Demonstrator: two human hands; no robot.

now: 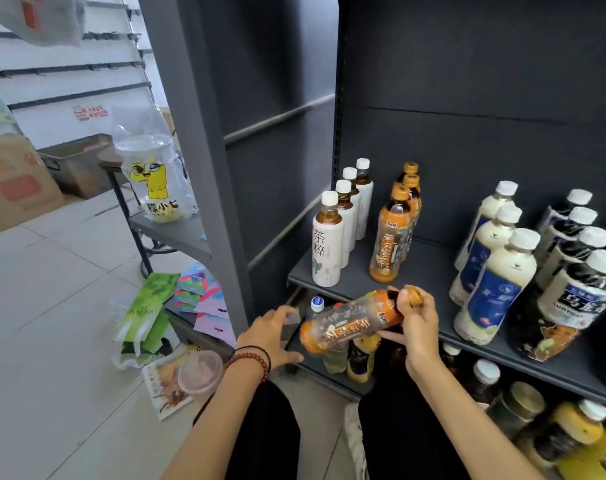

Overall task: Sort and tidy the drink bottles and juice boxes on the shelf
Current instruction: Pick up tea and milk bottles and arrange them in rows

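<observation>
Holding orange tea btl (pixel 350 320) in right grip (pixel 415 323); left grip (pixel 273 332) blurred, prob. empty.

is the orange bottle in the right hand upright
No, the orange bottle lies nearly sideways, its neck gripped by the right hand.

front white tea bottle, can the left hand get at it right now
Probably yes: the left hand is open below, the white tea bottle stands at the shelf edge, and the orange tea bottle in the right hand lies aside.

I see grey shelf (pixel 433 268) carrying four upright rows: white teas (pixel 327 244), orange teas (pixel 391 237), milky bottles (pixel 495 271), dark bottles (pixel 571 289).
</observation>
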